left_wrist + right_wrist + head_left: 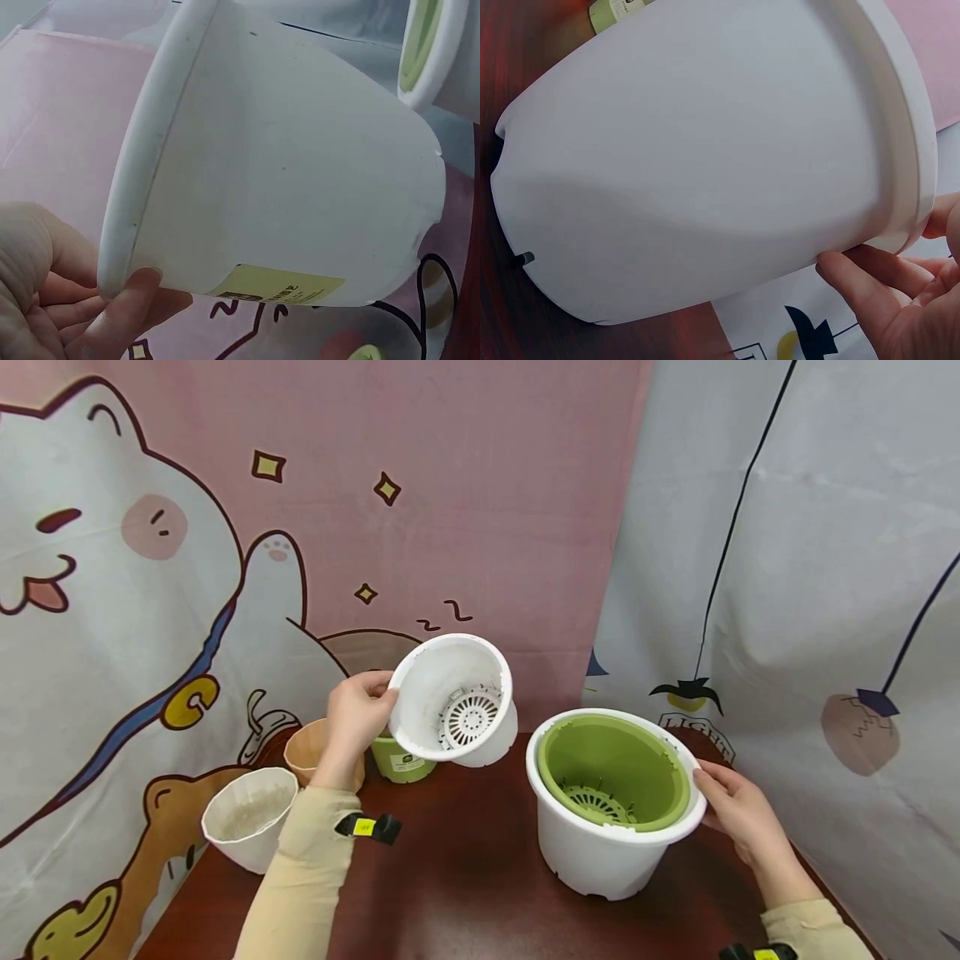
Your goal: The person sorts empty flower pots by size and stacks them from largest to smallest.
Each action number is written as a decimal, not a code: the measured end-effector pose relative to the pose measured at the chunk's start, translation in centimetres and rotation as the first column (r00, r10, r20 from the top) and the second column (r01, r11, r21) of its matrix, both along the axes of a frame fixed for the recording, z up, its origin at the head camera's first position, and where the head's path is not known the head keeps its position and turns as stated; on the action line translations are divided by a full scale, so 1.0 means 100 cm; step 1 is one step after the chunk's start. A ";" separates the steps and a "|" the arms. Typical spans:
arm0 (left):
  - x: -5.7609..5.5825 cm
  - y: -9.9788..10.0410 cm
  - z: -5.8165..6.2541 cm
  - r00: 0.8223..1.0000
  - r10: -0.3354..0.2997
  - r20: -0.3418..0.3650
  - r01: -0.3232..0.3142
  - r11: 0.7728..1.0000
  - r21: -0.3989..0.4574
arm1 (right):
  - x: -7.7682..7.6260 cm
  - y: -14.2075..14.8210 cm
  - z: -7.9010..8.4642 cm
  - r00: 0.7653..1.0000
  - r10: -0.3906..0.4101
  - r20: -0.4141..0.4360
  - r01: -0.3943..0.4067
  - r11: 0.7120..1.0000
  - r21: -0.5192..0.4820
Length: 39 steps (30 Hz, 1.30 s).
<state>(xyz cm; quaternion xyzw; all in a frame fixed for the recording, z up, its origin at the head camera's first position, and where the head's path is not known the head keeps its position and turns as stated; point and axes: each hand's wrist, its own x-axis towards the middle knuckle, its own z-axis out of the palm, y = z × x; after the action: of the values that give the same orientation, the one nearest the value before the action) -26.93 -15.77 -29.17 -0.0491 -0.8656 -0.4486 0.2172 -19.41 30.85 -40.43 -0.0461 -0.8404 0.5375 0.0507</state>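
A white plastic flower pot [453, 697] with a slotted bottom is held up in the air, its mouth tilted toward the head camera. My left hand [362, 714] pinches its rim from the left; the left wrist view shows the thumb and fingers on either side of that rim, near a yellow label [277, 285]. On the right is a larger white pot [600, 860] with a green pot [618, 760] nested inside it. My right hand [738, 806] grips the larger pot's rim at its right side. I cannot tell whether that pot's base fully touches the table.
Along the left of the dark red table [450, 877] stand a white faceted pot [251, 818] and an orange pot [303, 747], partly behind my left arm. A small green labelled pot [405, 764] stands behind the raised one. Printed cloth [480, 527] hangs behind the table.
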 end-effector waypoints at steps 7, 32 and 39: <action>0.001 0.010 0.013 0.999 -0.031 -0.031 0.031 1.000 -0.003 | 0.000 0.001 -0.001 1.000 0.002 0.000 -0.002 1.000 0.005; 0.004 0.060 0.040 0.990 -0.130 -0.047 0.133 0.990 0.054 | -0.001 0.002 -0.002 1.000 0.008 -0.002 -0.008 1.000 0.002; 0.001 0.071 0.039 0.988 -0.142 -0.067 0.145 0.989 0.028 | -0.001 0.001 -0.002 1.000 0.002 0.008 -0.002 1.000 0.007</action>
<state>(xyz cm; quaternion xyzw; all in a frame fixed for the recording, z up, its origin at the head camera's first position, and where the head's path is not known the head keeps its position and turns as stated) -26.82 -8.71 -25.30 -0.1222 -0.8448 -0.4753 0.2131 -19.55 31.00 -40.64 -0.0473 -0.8427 0.5343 0.0469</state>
